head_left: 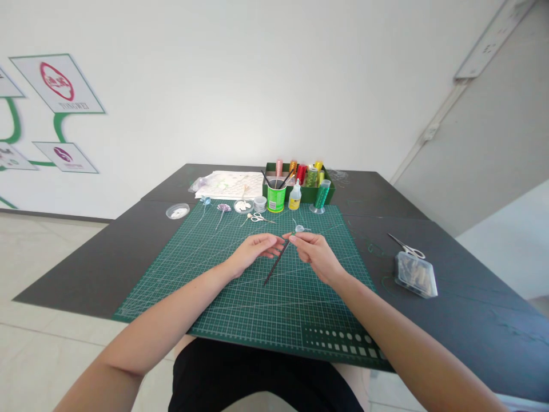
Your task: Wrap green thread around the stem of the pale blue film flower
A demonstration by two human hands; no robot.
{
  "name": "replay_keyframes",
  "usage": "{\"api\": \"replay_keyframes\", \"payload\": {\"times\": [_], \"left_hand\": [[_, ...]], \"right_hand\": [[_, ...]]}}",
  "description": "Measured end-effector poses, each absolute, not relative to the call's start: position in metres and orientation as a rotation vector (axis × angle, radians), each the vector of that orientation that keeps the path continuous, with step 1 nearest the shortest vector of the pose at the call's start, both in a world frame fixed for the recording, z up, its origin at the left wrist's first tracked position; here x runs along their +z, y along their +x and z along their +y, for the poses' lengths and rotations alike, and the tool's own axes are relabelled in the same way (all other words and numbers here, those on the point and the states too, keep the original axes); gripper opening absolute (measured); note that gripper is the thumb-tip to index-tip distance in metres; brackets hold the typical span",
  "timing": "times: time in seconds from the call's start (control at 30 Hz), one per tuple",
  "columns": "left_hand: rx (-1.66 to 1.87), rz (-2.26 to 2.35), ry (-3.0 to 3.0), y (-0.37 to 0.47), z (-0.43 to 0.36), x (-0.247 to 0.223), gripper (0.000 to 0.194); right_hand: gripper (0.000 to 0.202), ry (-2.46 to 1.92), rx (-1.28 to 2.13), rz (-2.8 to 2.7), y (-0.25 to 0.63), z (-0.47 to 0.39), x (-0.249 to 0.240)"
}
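Over the middle of the green cutting mat (240, 297), my right hand (317, 256) pinches the upper end of a thin black stick (275, 266), perhaps a pencil or brush handle. The stick slants down towards me. My left hand (256, 252) is beside it, fingers loosely stretched and their tips close to the stick; whether they touch it cannot be told. A tiny greenish bit shows at my right fingertips, too small to name. Just beyond them lies a small pale blue piece (299, 228) with thin wires.
Small white-handled scissors (257, 217), a purple wired flower (223, 208), a green can (276, 199), a glue bottle (294, 196) and a green thread spool (321, 195) stand or lie behind. A box of spools (329, 194) is farther back. Right: scissors (412, 250), clear box (415, 274).
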State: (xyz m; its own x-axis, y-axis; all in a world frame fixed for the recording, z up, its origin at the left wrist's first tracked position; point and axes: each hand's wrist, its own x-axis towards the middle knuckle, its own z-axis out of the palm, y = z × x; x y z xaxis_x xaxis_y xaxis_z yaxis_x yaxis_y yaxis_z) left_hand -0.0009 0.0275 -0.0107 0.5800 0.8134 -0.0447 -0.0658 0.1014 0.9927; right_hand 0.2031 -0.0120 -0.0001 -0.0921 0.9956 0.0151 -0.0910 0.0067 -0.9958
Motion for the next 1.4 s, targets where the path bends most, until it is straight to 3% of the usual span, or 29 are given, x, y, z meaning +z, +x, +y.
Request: {"api": "replay_keyframes", "payload": {"times": [0.87, 1.13, 1.4], "left_hand": [[0.641, 0.545, 1.358, 0.008, 0.028, -0.031, 0.052], [0.583, 0.548, 1.35, 0.006, 0.035, -0.053, 0.034], [0.491, 0.58, 1.346, 0.002, 0.043, -0.056, 0.038]], "right_hand": [[0.042, -1.08, 1.451, -1.15, 0.195, -0.014, -0.001], [0.043, -1.097, 1.441, -1.145, 0.193, -0.011, -0.006], [0.043, -1.108, 1.44, -1.157, 0.193, -0.01, -0.011]]}}
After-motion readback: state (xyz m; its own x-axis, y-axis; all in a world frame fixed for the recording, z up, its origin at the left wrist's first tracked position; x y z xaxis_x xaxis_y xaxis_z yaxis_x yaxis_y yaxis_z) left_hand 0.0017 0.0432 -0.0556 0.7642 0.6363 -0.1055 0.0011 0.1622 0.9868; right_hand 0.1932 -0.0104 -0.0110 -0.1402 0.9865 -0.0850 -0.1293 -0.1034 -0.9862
